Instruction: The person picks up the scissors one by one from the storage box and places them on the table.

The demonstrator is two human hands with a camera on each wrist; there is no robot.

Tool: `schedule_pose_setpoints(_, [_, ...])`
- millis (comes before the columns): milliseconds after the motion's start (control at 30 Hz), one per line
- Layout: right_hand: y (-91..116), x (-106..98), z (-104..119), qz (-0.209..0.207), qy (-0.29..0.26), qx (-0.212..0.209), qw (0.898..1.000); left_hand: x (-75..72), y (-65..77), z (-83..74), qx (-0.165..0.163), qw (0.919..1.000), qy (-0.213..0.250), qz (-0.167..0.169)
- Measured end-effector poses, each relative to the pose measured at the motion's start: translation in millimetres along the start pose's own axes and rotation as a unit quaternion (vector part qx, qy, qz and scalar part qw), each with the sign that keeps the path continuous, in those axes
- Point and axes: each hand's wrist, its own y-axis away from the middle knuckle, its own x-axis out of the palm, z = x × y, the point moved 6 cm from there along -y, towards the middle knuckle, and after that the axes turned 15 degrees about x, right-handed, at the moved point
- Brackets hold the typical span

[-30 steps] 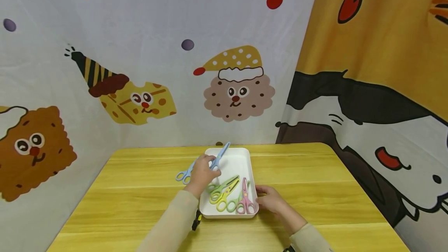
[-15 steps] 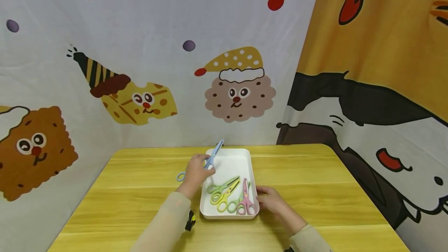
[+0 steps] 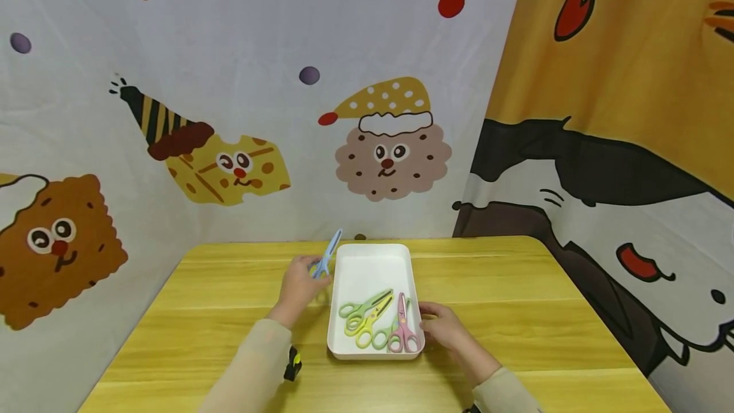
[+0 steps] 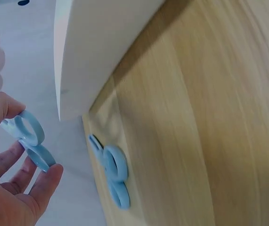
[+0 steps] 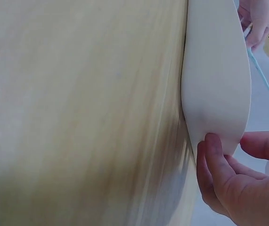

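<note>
My left hand (image 3: 298,290) holds a pair of blue scissors (image 3: 329,255) by the handles, raised just left of the white tray (image 3: 369,269), blades pointing up and away. The left wrist view shows fingers and thumb round the handle loops (image 4: 33,134). A second pair of blue scissors (image 4: 116,172) lies on the table there; in the head view my left hand hides it. My right hand (image 3: 444,327) grips the tray's right side, with fingertips (image 5: 213,141) on the outer wall and another digit at the rim. Inside the tray lie green scissors (image 3: 367,308), yellow scissors (image 3: 375,322) and pink scissors (image 3: 402,331).
Light green scissors (image 3: 381,338) lie partly under the pink pair in the tray's near end. The wooden table (image 3: 533,311) extends on both sides of the tray. Behind its far edge hangs a white and orange cloth (image 3: 241,50) with cartoon prints.
My left hand has carried the blue scissors leftward, from above the tray to beside it. The second blue pair has become hidden behind that hand. The right hand and tray stay in place.
</note>
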Motion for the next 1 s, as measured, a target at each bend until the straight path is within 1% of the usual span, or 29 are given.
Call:
schedule_pose_setpoints(133, [-0.7,0.2,-0.3,-0.003,0.001,0.0,1.0,-9.0,2.6,9.9,-0.015,0.9998,-0.008,0.006])
schedule_pose_setpoints(267, [-1.0,0.5,0.4,-0.001,0.004,-0.001,1.0,-17.3,4.0,20.4,-0.02,0.9995,-0.02,0.015])
schedule_pose_setpoints(467, [-2.0,0.3,0.0,-0.001,0.005,-0.001,1.0,-28.4,6.9,34.3,-0.019,0.9993,-0.028,0.015])
schedule_pose_setpoints(733, [-2.0,-0.1,-0.8,0.0,0.007,-0.001,1.0,-39.5,13.7,56.9,-0.042,0.9975,-0.05,0.026])
schedule_pose_setpoints(833, [-1.4,-0.4,-0.9,0.0,0.009,-0.001,1.0,-43.0,16.1,62.7,-0.052,0.9964,-0.06,0.03])
schedule_pose_setpoints(1000, [-0.7,-0.5,-0.8,0.005,0.007,-0.003,1.0,-47.9,18.2,66.9,-0.062,0.9944,-0.078,0.037])
